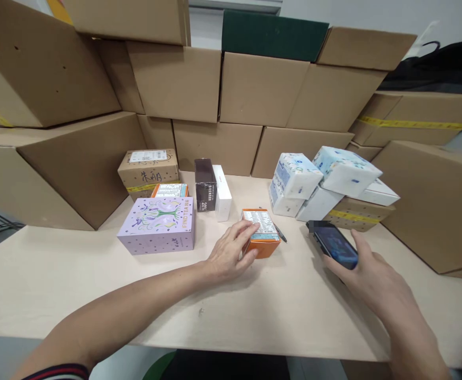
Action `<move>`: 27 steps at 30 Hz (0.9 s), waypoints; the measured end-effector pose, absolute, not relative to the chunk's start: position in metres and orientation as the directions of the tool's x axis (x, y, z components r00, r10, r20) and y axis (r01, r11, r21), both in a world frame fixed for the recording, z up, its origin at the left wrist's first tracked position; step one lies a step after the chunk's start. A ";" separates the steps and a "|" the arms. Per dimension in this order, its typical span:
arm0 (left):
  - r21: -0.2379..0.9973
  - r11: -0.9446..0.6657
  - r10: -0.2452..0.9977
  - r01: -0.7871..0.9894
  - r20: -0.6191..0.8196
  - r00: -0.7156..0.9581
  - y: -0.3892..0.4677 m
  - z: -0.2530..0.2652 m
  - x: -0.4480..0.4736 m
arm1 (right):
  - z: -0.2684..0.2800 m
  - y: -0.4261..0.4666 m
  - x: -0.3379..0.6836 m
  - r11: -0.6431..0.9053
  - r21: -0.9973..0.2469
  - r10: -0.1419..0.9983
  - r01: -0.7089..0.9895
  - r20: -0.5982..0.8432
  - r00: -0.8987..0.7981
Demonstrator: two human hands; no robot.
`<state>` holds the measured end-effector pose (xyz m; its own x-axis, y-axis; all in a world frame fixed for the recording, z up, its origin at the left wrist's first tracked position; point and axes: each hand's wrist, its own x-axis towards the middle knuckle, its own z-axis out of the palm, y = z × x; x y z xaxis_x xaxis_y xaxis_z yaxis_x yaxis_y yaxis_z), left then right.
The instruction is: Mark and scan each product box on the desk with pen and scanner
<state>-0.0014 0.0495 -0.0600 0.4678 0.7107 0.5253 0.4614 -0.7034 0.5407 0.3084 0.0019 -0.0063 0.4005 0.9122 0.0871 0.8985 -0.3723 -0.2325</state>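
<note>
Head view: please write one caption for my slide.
Left hand touching an orange box, right hand holding a black handheld device before stacked cardboard cartons.

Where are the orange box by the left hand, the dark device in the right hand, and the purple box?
Orange box (269,231): head view, printed top.
Dark device (336,245): head view, screen.
Purple box (156,220): head view, decorated top.

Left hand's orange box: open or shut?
The orange box looks shut: no raised flap shows, and the left hand touches its printed top.
</note>
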 end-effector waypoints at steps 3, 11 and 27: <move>0.538 -0.702 0.712 0.466 0.525 0.466 0.049 -0.061 -0.002 | -0.021 0.007 0.323 -0.406 -0.201 0.905 0.892 0.049 0.423; 0.467 -0.743 0.667 0.480 0.578 0.470 0.047 -0.061 -0.002 | -0.034 0.014 0.332 -0.433 -0.128 0.901 0.892 -0.016 0.434; -0.027 -0.986 0.067 0.162 0.836 0.545 0.035 -0.059 -0.004 | 0.011 0.060 0.156 0.236 -0.208 0.968 0.949 0.141 -0.210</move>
